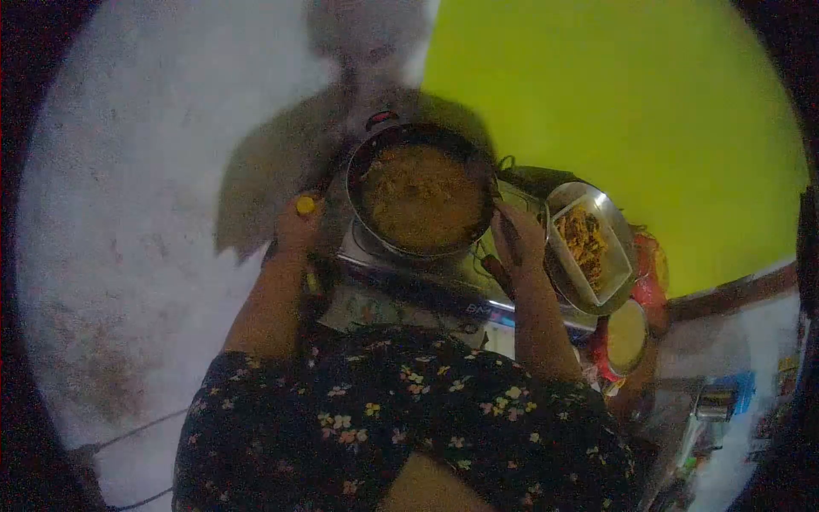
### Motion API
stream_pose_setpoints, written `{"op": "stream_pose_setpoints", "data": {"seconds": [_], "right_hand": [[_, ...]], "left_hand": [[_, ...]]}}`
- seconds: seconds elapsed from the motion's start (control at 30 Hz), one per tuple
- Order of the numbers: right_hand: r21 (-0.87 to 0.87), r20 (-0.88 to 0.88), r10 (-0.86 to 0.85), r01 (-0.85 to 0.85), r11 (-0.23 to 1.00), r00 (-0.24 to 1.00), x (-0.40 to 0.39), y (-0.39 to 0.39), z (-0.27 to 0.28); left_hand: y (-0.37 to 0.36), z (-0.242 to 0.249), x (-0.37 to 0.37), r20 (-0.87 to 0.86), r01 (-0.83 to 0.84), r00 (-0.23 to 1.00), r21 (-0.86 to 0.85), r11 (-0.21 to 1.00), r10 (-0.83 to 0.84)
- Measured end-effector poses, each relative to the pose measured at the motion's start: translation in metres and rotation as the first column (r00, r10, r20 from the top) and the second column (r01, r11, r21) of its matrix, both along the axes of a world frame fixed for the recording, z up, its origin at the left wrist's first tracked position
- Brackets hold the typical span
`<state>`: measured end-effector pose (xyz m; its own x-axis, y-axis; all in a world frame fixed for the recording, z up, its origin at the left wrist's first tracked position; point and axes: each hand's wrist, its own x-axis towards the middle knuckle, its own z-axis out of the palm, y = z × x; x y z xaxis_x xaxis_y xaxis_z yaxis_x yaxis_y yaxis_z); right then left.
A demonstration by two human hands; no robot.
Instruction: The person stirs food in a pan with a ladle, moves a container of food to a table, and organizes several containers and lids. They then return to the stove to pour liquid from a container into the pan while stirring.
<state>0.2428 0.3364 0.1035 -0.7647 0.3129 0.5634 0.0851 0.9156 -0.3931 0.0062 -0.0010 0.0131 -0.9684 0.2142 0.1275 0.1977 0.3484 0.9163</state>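
Observation:
A dark, deep frying pan (351, 175) holds brownish-yellow food (422, 196) and sits over a gas stove (426, 286). My left hand (297, 229) is closed at the pan's left, beside a small round yellow piece (305, 205). What its fingers wrap is too dark to make out. Against the pan's right side is my right hand (520, 235), its fingers bent at the rim and its thumb lower down. The grip there is partly hidden. A red-and-black handle (381, 119) shows at the far rim.
Right of the stove stands a metal bowl (618, 230) with a white rectangular tray (593, 299) of shredded food inside. A red container with a pale round top (627, 337) is below it. A wall, grey (153, 154) and lime green (614, 85), rises behind the stove.

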Motion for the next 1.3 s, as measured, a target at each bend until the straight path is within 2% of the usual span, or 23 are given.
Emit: {"op": "stream_pose_setpoints", "data": {"seconds": [0.07, 0.17, 0.2, 0.27, 0.37, 0.47, 0.57, 0.6, 0.67, 0.7, 0.77, 0.83, 0.87, 0.9, 0.97, 1.03, 1.13, 1.17, 1.27, 1.3], "right_hand": [[-0.165, -0.054, 0.065, -0.073, 0.984, 0.996, -0.005, 0.027, -0.045], [-0.202, -0.093, -0.006, -0.013, 0.979, 0.996, 0.000, -0.004, -0.012], [-0.426, -0.060, -0.045, 0.015, 0.905, 0.997, -0.001, -0.007, -0.010], [-0.790, 0.026, -0.095, 0.078, 0.608, 0.995, 0.001, -0.008, -0.008], [-0.843, 0.036, -0.071, 0.068, 0.534, 0.997, 0.004, -0.001, -0.009], [-0.884, 0.103, -0.086, 0.131, 0.448, 0.991, 0.012, 0.007, -0.009], [-0.938, 0.120, -0.094, 0.144, 0.315, 0.988, 0.032, 0.005, 0.014], [-0.946, 0.114, -0.096, 0.137, 0.293, 0.989, 0.039, 0.007, 0.017], [-0.946, 0.066, -0.096, 0.093, 0.311, 0.993, 0.051, 0.026, 0.006], [-0.936, 0.174, -0.126, 0.204, 0.289, 0.977, 0.049, 0.031, 0.001], [-0.791, 0.079, -0.163, 0.162, 0.590, 0.983, 0.066, 0.021, -0.013], [-0.765, 0.011, -0.231, 0.157, 0.625, 0.973, 0.081, 0.011, -0.007], [-0.835, -0.007, -0.294, 0.156, 0.527, 0.956, 0.085, 0.010, 0.000], [-0.893, -0.024, -0.358, 0.141, 0.427, 0.933, 0.092, 0.009, 0.005], [-0.877, -0.044, -0.327, 0.120, 0.465, 0.944, 0.112, 0.002, 0.010], [-0.881, 0.039, -0.372, 0.208, 0.426, 0.928, 0.128, -0.008, 0.006], [-0.865, 0.041, -0.462, 0.263, 0.427, 0.886, 0.151, -0.029, 0.016], [-0.890, 0.031, -0.489, 0.247, 0.384, 0.872, 0.159, -0.034, 0.016], [-0.841, 0.020, -0.532, 0.302, 0.448, 0.846, 0.189, -0.047, 0.018], [-0.859, -0.047, -0.578, 0.262, 0.440, 0.815, 0.199, -0.045, -0.003]], "left_hand": [[0.000, 0.005, 0.003, -0.064, 0.012, 0.998, -0.004, 1.000, -0.012], [-0.002, -0.014, -0.007, -0.094, -0.017, 0.995, -0.027, 0.999, 0.015], [-0.003, -0.025, -0.013, -0.077, -0.027, 0.997, -0.025, 0.999, 0.025], [-0.003, -0.040, -0.019, -0.045, -0.047, 0.998, -0.025, 0.999, 0.046], [-0.002, -0.012, -0.002, -0.090, -0.013, 0.996, -0.040, 0.999, 0.010], [0.003, 0.010, 0.014, 0.005, 0.017, 1.000, 0.004, 1.000, -0.017], [0.010, 0.007, 0.026, -0.151, -0.067, 0.987, -0.095, 0.993, 0.053], [0.014, 0.018, 0.035, -0.138, -0.046, 0.990, -0.087, 0.995, 0.034], [0.024, 0.047, 0.053, -0.118, -0.001, 0.993, -0.073, 0.997, -0.007], [0.025, 0.041, 0.046, -0.137, 0.000, 0.990, -0.114, 0.994, -0.016], [0.021, 0.029, 0.037, -0.176, 0.001, 0.984, -0.190, 0.982, -0.036], [0.016, 0.036, 0.039, -0.115, 0.022, 0.992, -0.196, 0.980, -0.045], [0.014, 0.042, 0.042, -0.084, 0.035, 0.995, -0.200, 0.979, -0.052], [0.016, 0.047, 0.049, -0.150, 0.027, 0.987, -0.196, 0.980, -0.057], [0.018, 0.050, 0.064, -0.284, 0.011, 0.957, -0.177, 0.984, -0.062], [0.020, 0.047, 0.064, -0.376, 0.004, 0.920, -0.280, 0.960, -0.114], [0.032, 0.067, 0.066, -0.541, -0.009, 0.815, -0.367, 0.930, -0.205], [0.039, 0.077, 0.069, -0.597, -0.015, 0.767, -0.383, 0.924, -0.235], [0.061, 0.099, 0.087, -0.706, 0.159, 0.625, -0.302, 0.940, -0.333], [0.069, 0.107, 0.095, -0.701, 0.187, 0.598, -0.351, 0.917, -0.390]]}}
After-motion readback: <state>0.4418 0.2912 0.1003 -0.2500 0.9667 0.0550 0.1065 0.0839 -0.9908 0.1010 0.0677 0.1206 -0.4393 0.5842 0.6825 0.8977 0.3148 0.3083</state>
